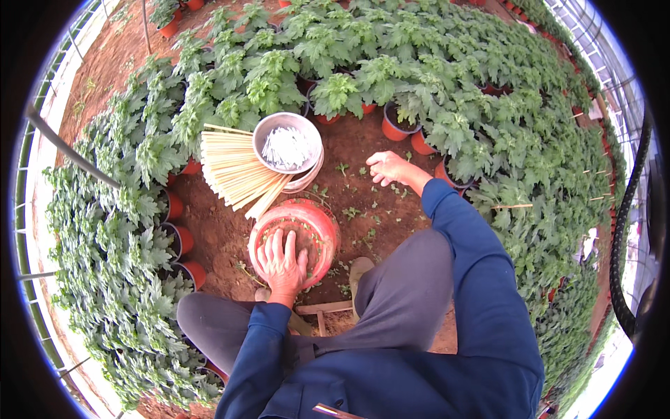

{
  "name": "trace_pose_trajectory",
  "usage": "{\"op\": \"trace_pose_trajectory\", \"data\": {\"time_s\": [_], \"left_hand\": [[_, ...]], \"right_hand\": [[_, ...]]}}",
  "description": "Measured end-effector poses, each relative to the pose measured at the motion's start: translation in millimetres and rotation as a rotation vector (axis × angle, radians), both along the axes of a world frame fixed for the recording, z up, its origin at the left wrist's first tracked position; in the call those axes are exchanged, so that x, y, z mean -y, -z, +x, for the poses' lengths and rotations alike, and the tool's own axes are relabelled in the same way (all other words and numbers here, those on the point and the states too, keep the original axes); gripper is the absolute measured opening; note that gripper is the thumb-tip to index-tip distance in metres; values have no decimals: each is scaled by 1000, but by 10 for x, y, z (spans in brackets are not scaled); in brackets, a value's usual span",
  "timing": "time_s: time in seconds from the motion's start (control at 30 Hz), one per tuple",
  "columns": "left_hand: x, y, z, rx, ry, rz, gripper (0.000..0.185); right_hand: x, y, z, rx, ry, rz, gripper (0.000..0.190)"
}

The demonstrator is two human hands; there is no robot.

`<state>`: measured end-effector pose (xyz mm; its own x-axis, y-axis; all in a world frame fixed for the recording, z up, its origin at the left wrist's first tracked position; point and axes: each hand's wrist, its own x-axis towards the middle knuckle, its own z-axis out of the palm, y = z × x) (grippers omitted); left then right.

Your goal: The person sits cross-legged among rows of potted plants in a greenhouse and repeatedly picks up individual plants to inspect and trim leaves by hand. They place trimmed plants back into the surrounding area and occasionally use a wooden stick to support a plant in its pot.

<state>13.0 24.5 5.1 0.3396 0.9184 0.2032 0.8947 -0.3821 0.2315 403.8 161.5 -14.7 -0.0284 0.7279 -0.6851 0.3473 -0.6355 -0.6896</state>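
Observation:
My left hand [283, 264] rests with spread fingers on the top of an upturned-looking round red plastic tub [325, 235], which has bits of leaf on it. My right hand [386, 166] is held over the bare soil near the potted plants, fingers loosely curled, with nothing seen between them. A metal bowl [314, 137] holding many small white sticks or ties stands beyond the red tub, on top of another round container [306, 182]. A fan of thin wooden sticks [233, 165] lies left of the bowl, partly under it.
Leafy green plants [335, 93] in red pots surround me on the left, front and right. The nearest front pot [395, 129] is close beyond my right hand. Brown soil [209, 230] with leaf scraps lies between the rows. A wooden bar [324, 307] is between my feet.

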Motion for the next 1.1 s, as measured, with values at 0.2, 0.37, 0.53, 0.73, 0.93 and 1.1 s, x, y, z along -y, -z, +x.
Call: {"op": "trace_pose_trajectory", "data": {"time_s": [0.2, 0.37, 0.53, 0.73, 0.93, 1.1], "left_hand": [[-42, 54, 15, 30, -2, 37, 53], [-41, 79, 18, 45, 2, 42, 54], [-25, 23, 16, 0, -5, 24, 54], [10, -35, -46, -42, 24, -40, 55], [15, -39, -64, -36, 44, -106, 58], [-5, -15, -51, -37, 40, -95, 57]], "right_hand": [[168, -507, -112, -25, -133, 52, 37], [234, -426, 116, -53, 151, 84, 36], [143, 136, 478, -100, 647, 119, 45], [-290, 770, 773, -276, 1034, 185, 48], [-688, 987, 973, -316, 1221, 115, 39], [-572, 956, 915, -150, 1272, 132, 33]]}}
